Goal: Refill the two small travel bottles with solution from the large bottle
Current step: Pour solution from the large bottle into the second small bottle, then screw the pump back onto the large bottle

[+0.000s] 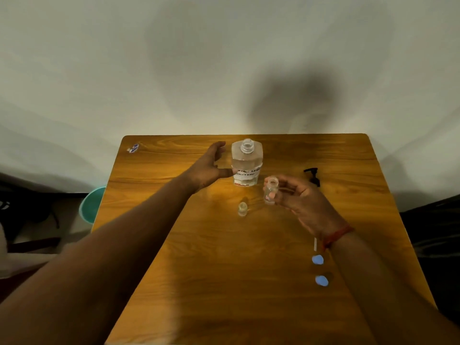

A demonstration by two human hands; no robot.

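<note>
Wooden bench (224,270). Left hand (209,168) spread, empty, nearing large bottle (247,163) at 12 o'clock; right hand (296,195) pinches uncapped travel bottle (270,189) upright for filling.

Glossy wood-grain table (224,270), clear plastic large bottle (247,161), paper label (247,172)

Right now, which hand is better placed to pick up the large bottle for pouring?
Left. The left hand is open beside the large bottle, while the right hand holds a small travel bottle.
</note>
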